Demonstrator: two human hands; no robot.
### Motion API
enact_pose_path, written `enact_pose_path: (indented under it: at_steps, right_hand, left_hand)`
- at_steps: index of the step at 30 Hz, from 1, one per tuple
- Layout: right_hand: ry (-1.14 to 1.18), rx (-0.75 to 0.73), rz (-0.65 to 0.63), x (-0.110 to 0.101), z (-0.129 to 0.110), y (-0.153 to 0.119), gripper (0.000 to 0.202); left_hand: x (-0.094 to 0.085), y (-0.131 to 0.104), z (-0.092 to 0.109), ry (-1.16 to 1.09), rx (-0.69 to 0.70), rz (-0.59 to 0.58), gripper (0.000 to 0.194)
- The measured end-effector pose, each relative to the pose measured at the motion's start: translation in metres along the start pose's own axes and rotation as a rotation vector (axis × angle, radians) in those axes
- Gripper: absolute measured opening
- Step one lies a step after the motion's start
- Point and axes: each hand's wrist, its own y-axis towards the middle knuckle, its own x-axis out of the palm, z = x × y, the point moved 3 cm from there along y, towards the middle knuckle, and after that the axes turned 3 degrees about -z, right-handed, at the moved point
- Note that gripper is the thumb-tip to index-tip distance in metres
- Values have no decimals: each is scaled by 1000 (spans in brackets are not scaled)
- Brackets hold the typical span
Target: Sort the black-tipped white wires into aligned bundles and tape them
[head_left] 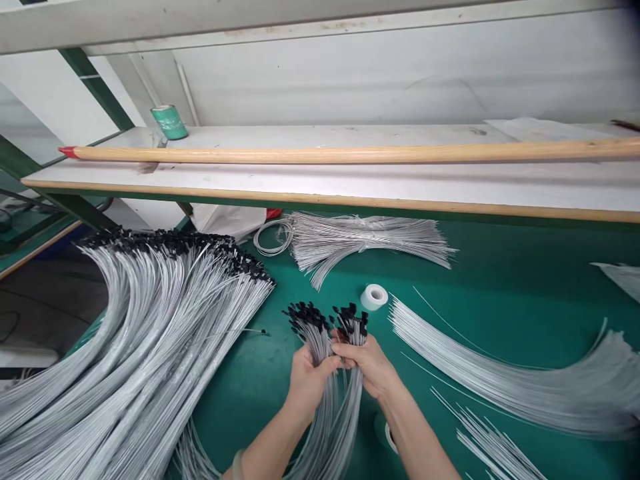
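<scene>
Two bundles of thin grey cables with black tips stand upright side by side above the green table. My left hand (309, 381) is wrapped round the left bundle (316, 339), just under its black ends. Around the right bundle (356, 383) my right hand (367, 360) is closed, its thumb and fingers reaching toward the left thumb. The hands meet between the bundles. Below them the cables hang down to the bottom edge of the view. A white tape roll (374, 297) lies just beyond the right hand.
A large pile of black-tipped cables (165, 347) fills the left side. Loose grey cables (520, 390) lie at the right, and another bundle (370, 241) at the back. A shelf (300, 190) above holds a wooden pole (320, 155) and a green roll (170, 123).
</scene>
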Motion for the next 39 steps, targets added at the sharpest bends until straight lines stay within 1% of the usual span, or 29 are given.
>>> enact_pose_path:
  at_steps: [2,5,7,10,13,16,20,22,25,27,29,31,34,37,39]
  right_hand:
    - [13,-1,-4,-2,-1,-1,23]
    - [16,-16,22,-2,-1,-4,24]
    - [31,-16,64,-1,-1,-5,24]
    - [59,-10,99,5,-3,-9,23]
    - [76,-13,105,13,-9,-16,20]
    - [57,-27,154,18,-14,-25,18]
    - [0,-61,237,18,-15,-30,19]
    - [-57,-83,272,16,-15,-30,20]
    - [-113,-109,309,12,-13,-29,21]
    - [-90,-110,305,9,-11,-28,22]
    - [-60,-95,277,7,-9,-28,22]
    - [-51,-86,254,6,-8,-28,21]
    - [-53,-95,257,2,-8,-28,21]
    - [-47,-90,262,0,-7,-26,24]
    - [-47,-87,246,-1,-5,-24,26]
  left_hand:
    - [0,-1,4,-2,-26,-59,17]
    - [-2,-5,7,0,-62,-117,24]
    - [-4,-7,7,8,-68,-99,27]
    - [-5,-9,5,12,-37,-42,27]
    - [-3,-11,4,35,-24,-46,26]
    - [-1,-14,6,101,-15,-36,21]
    - [-1,-20,9,151,-24,24,22]
    - [-1,-23,12,142,-17,20,21]
    - [2,-27,15,93,-3,-45,22]
    - [2,-29,15,61,-3,-91,23]
    - [1,-29,14,49,-13,-102,22]
    - [-3,-27,12,57,-48,-76,20]
    - [-9,-24,12,63,-100,-19,19]
    - [-11,-22,15,43,-107,26,19]
    - [-11,-20,15,32,-100,36,19]
